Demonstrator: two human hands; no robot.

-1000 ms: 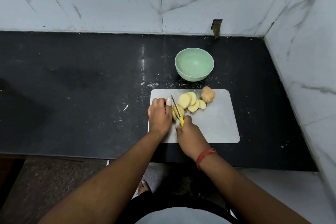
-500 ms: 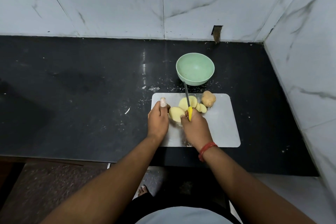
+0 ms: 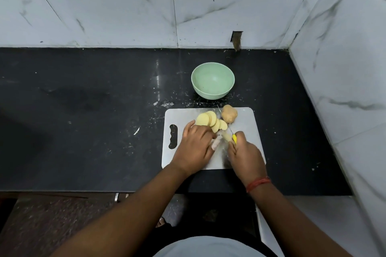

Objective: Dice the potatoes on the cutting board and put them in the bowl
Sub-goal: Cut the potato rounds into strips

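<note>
head view: knife (image 3: 231, 131) beside board (image 3: 246, 131) edge

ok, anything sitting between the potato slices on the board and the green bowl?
Nothing visible blocks it. The potato slices lie at the far edge of the cutting board; the bowl stands just beyond on bare counter, empty. The whole potato lies to the right of the slices, off that line.

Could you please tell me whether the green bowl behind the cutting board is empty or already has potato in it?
Empty: the green bowl shows only its bare inside, and the potato slices lie on the cutting board.
</note>
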